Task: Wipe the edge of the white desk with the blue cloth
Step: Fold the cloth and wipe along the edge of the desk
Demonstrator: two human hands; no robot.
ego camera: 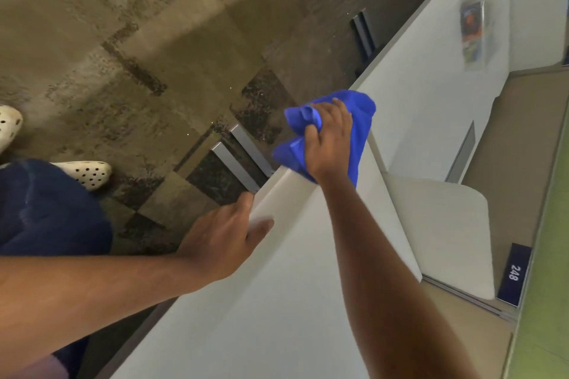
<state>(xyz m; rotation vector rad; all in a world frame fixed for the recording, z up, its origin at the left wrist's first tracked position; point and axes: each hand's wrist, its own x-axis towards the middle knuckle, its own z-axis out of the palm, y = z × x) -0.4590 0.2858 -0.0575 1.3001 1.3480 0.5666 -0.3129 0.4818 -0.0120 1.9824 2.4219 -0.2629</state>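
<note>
left hand (pixel 228 234): nearest the camera, it braces on the white desk (pixel 277 301), palm down, with the fingers curled over the desk's outer edge and the thumb lying on top; it grips the edge itself and nothing else.
right hand (pixel 328 140): farther along the same edge, it is closed around the blue cloth (pixel 358 120), fingers bunched into the fabric and pressing it down where the desk top meets its rim.
blue cloth: a bright blue, soft-looking rag, crumpled rather than folded; part lies on the desk top, part spills over the edge toward the floor.
step in hand: by all appearances the wipe itself is under way, with the cloth on the rim beyond the bracing hand.
next move: it likely calls for sliding the cloth along the rim with steady downward pressure, keeping the loose folds wrapped over the lip so that both top and side are covered.
desk edge: white, smooth and rounded; no dirt can be made out on it.
beyond the desk: a dark label reading 248 (pixel 513 277) stands past the far side.
</note>
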